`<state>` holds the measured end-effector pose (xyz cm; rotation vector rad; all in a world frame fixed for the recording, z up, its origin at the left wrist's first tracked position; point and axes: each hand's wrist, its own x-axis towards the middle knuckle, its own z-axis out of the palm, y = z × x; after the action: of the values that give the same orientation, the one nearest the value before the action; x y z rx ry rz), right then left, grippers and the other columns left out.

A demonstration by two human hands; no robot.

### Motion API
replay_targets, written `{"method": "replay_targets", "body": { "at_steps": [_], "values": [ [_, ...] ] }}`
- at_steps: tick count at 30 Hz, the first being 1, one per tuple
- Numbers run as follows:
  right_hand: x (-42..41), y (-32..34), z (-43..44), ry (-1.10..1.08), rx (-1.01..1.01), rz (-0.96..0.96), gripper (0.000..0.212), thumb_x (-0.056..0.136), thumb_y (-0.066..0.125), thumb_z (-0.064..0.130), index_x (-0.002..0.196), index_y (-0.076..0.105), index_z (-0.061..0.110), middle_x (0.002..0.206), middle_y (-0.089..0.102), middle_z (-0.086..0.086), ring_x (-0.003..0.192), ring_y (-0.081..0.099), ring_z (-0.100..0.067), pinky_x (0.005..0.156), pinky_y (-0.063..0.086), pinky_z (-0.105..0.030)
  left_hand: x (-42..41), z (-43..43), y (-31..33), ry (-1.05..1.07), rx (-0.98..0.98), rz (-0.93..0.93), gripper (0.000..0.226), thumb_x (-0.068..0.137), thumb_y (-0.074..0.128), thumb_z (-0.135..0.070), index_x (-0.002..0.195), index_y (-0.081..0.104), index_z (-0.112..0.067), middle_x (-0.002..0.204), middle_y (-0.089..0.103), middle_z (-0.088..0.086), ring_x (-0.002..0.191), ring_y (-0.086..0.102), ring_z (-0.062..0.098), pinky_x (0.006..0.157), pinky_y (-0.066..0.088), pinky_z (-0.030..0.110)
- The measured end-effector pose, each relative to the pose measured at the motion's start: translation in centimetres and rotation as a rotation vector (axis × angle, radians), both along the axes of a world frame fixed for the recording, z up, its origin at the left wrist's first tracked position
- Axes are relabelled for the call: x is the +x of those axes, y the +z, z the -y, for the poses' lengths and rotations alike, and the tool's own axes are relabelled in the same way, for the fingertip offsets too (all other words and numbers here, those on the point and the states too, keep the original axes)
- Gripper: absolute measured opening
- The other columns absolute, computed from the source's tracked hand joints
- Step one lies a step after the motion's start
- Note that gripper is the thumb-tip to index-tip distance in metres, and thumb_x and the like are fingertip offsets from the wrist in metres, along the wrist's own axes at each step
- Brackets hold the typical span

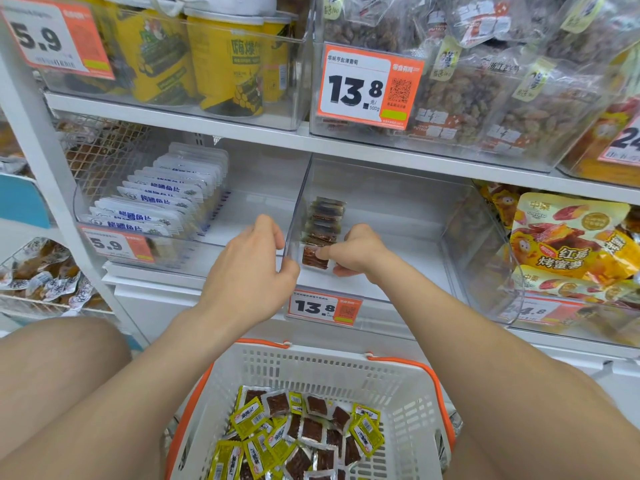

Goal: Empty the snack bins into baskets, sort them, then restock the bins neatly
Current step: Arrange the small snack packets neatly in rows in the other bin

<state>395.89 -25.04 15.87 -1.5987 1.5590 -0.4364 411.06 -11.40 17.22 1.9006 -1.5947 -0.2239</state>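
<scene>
Restocking is the step in hand. The right hand (pixel 356 251) pinches a brown meat-snack packet (pixel 313 258) at the near end of the packet row (pixel 325 220), which runs away from its fingers along the clear bin's (pixel 485 237) left wall. The left hand (pixel 252 268) grips that wall. Next, probably: let go, then dip to the white basket (pixel 311 362) below both wrists for one of the loose packets (pixel 311 431).

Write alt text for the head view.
The right hand pinches a brown snack packet at the front of a short row in a clear bin, whose left wall the left hand grips. Below, a white basket holds loose brown and yellow packets.
</scene>
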Motion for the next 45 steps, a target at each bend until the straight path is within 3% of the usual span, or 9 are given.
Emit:
{"method": "replay_targets", "body": {
  "at_steps": [8, 14, 19, 26, 29, 32, 35, 38, 45],
  "values": [
    [-0.3, 1.3, -2.0, 0.177, 0.011, -0.149, 0.034, 0.082, 0.088, 0.022, 0.077, 0.055, 0.018, 0.081, 0.057, 0.0, 0.087, 0.068, -0.025, 0.086, 0.064, -0.045, 0.2, -1.1, 0.1, -0.048, 0.297, 0.14, 0.039, 0.079, 0.065, -0.051, 0.065, 0.067, -0.014, 0.063, 0.068, 0.002, 0.071, 0.065, 0.022, 0.068, 0.057, 0.036],
    [-2.3, 1.2, -2.7, 0.171, -0.182, -0.357, 0.055, 0.088, 0.078, 0.048, 0.124, 0.066, 0.007, 0.118, 0.068, -0.007, 0.121, 0.061, -0.029, 0.094, 0.051, -0.034, 0.7, -1.7, -1.3, -0.358, 0.735, 0.231, 0.044, 0.091, 0.064, -0.049, 0.082, 0.071, -0.007, 0.073, 0.069, 0.002, 0.085, 0.069, 0.024, 0.07, 0.051, 0.031],
    [-5.7, 3.6, -10.3, 0.147, -0.609, 0.06, 0.013, 0.09, 0.064, 0.014, 0.085, 0.074, 0.022, 0.065, 0.068, 0.01, 0.061, 0.061, -0.003, 0.066, 0.048, -0.018, -0.4, -2.0, -3.4, -0.537, 0.924, 0.321, 0.029, 0.098, 0.056, -0.036, 0.083, 0.064, -0.014, 0.083, 0.067, 0.001, 0.082, 0.06, 0.024, 0.073, 0.046, 0.033],
    [-9.3, -6.3, -18.4, 0.596, -0.205, -0.288, 0.018, 0.089, 0.058, 0.021, 0.092, 0.075, 0.022, 0.066, 0.067, 0.007, 0.064, 0.061, -0.009, 0.073, 0.054, -0.026, -3.4, -2.3, -12.5, -0.679, 1.041, 0.402, 0.025, 0.093, 0.051, -0.032, 0.1, 0.072, -0.02, 0.103, 0.074, 0.004, 0.088, 0.068, 0.027, 0.081, 0.06, 0.043],
    [-10.7, -13.4, -17.1, 0.584, -0.005, -0.392, 0.024, 0.091, 0.055, 0.015, 0.1, 0.077, 0.013, 0.081, 0.073, -0.005, 0.085, 0.067, -0.022, 0.086, 0.055, -0.032, -4.2, -2.6, -16.9, -0.679, 1.043, 0.37, 0.016, 0.097, 0.051, -0.02, 0.085, 0.06, -0.022, 0.082, 0.063, 0.002, 0.077, 0.056, 0.028, 0.071, 0.05, 0.04],
    [-12.0, -19.0, -16.1, 0.568, 0.139, -0.441, 0.027, 0.094, 0.052, 0.004, 0.11, 0.074, -0.003, 0.07, 0.063, -0.01, 0.068, 0.058, -0.018, 0.076, 0.047, -0.029, -4.3, -3.7, -21.9, -0.597, 1.077, 0.325, 0.019, 0.096, 0.052, -0.01, 0.091, 0.064, -0.024, 0.099, 0.064, 0.007, 0.09, 0.059, 0.034, 0.079, 0.052, 0.04],
    [-13.3, -23.3, -15.6, 0.558, 0.286, -0.462, 0.034, 0.096, 0.051, 0.002, 0.121, 0.073, 0.007, 0.115, 0.072, -0.011, 0.11, 0.064, -0.025, 0.093, 0.049, -0.031, -4.1, -5.7, -26.6, -0.56, 1.135, 0.306, 0.034, 0.098, 0.051, -0.002, 0.124, 0.063, -0.022, 0.126, 0.061, 0.009, 0.114, 0.06, 0.031, 0.082, 0.045, 0.033],
    [-15.4, -27.2, -15.6, 0.469, 0.351, -0.555, 0.036, 0.096, 0.054, 0.005, 0.128, 0.069, 0.011, 0.138, 0.062, -0.014, 0.128, 0.058, -0.033, 0.103, 0.049, -0.038, -4.2, -7.9, -30.7, -0.541, 1.18, 0.295, 0.018, 0.1, 0.053, -0.011, 0.112, 0.065, -0.017, 0.118, 0.065, 0.01, 0.116, 0.063, 0.032, 0.09, 0.052, 0.038],
    [-18.0, -33.2, -19.1, 0.48, 0.476, -0.651, 0.075, 0.091, 0.062, -0.002, 0.158, 0.037, 0.022, 0.145, 0.053, -0.008, 0.128, 0.058, -0.027, 0.081, 0.047, -0.026, -3.9, -10.1, -34.1, -0.568, 1.264, 0.502, 0.057, 0.088, 0.064, 0.009, 0.135, 0.058, -0.024, 0.147, 0.04, 0.009, 0.129, 0.052, 0.036, 0.084, 0.048, 0.037]
  ]
}}
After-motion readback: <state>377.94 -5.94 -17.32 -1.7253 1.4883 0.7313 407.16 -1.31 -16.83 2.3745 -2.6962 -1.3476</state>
